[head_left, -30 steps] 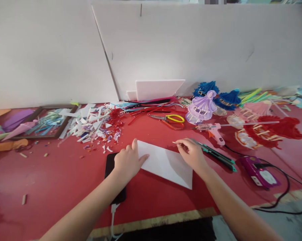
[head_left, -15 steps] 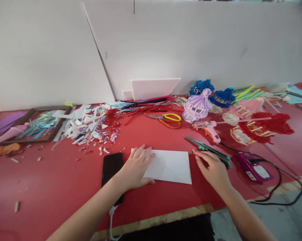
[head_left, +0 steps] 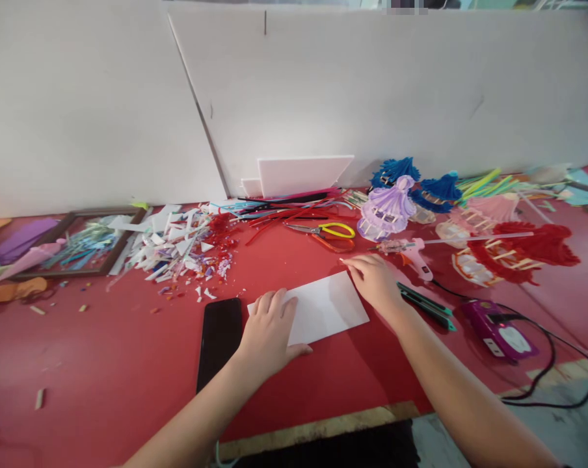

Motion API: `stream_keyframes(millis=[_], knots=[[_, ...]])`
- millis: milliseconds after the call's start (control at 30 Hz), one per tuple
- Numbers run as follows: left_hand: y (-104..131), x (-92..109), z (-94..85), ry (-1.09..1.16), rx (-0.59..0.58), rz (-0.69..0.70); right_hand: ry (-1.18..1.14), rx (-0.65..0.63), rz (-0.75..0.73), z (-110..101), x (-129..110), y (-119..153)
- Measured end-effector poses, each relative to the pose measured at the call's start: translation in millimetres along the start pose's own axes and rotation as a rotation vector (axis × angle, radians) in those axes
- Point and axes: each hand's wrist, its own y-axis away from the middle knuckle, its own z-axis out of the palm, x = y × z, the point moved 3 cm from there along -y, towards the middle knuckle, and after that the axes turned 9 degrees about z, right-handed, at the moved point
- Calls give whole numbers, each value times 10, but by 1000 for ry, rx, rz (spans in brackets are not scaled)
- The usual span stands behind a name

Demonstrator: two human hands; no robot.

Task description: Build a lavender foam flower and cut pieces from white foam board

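Observation:
A white rectangular sheet (head_left: 328, 305) lies slanted on the red tabletop, its right end higher in the view. My left hand (head_left: 272, 325) rests on the left part of the sheet, fingers stretched forward and thumb out to the side. Close to the sheet's upper right corner, my right hand (head_left: 374, 283) reaches forward with its index finger out and thumb below; I see nothing held in it. Whether its fingertips touch the sheet is hard to tell. A black phone (head_left: 220, 338) lies left of my left hand. Green-and-black utility knives (head_left: 425, 304) lie beside my right wrist, partly covered.
Yellow-and-red-handled scissors (head_left: 330, 233) and a pink glue gun (head_left: 414, 255) lie beyond my hands. Pleated pipe-cleaner figures (head_left: 387, 205) stand at the right, near a purple power box (head_left: 499, 328) with a looping cable. Paper scraps (head_left: 177, 244) are heaped left.
The sheet has turned anticlockwise, its right end moving away from me. My right hand has moved forward and left, from beside the knives to the sheet's corner. My left hand stays on the sheet.

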Motion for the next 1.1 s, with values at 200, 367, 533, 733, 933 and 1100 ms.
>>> stream_keyframes(millis=[200, 367, 533, 733, 933, 1100], knots=[[68, -3, -22, 40, -40, 31, 65, 25, 76, -81, 388, 107], [108, -39, -3, 59, -22, 46, 171, 4, 194, -346, 623, 538], [7, -7, 32, 54, 6, 15, 215, -31, 263, -492, 551, 732], [-44, 28, 26, 69, 14, 27, 83, -127, 157, -521, -96, 725], [-76, 20, 19, 74, 16, 75, -36, -328, 38, -244, -832, 866], [-100, 40, -2, 86, 3, 114, -45, -422, 63, -188, -954, 865]])
